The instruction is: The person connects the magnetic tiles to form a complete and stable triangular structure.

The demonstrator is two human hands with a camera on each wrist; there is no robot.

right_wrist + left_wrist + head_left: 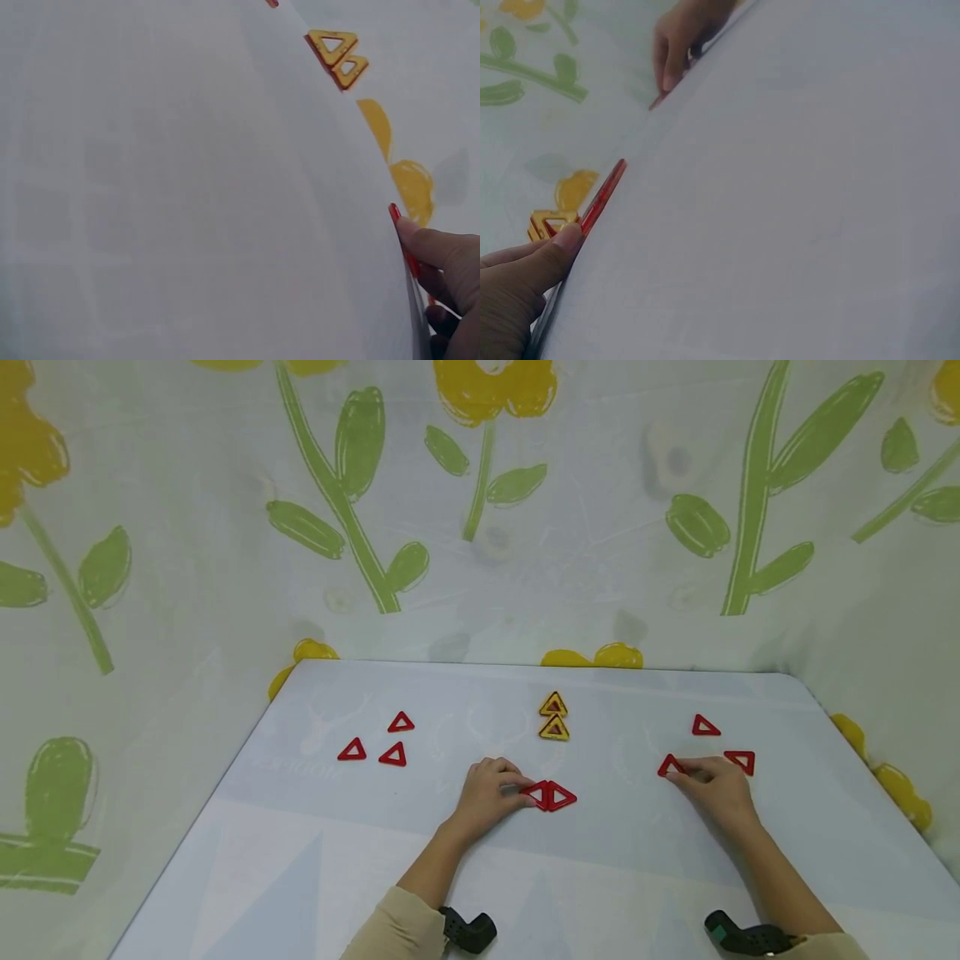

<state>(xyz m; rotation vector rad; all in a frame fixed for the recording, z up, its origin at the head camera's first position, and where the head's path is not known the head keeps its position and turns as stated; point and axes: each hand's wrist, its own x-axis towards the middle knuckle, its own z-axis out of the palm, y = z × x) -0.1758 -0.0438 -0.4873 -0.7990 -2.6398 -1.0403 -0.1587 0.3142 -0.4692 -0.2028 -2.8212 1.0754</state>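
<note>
In the head view my left hand (487, 797) pinches the left one of two red triangle frames. The other red triangle (553, 796) lies against it, their straight sides meeting. The left wrist view shows the held red triangle (604, 196) edge-on beside the thumb. Farther right, my right hand (716, 785) pinches a red triangle frame (663, 767) by its right side, and in the right wrist view this triangle (395, 213) appears edge-on under the thumb. Close to that hand lie two more red triangles, one behind (705, 732) and one at its right (751, 763).
Two yellow triangles (553, 735) with red edges sit one behind the other near the table's back. Three red triangles (392, 763) lie apart on the left. The white table (360, 860) meets a flower-patterned cloth (562, 585) at its back edge.
</note>
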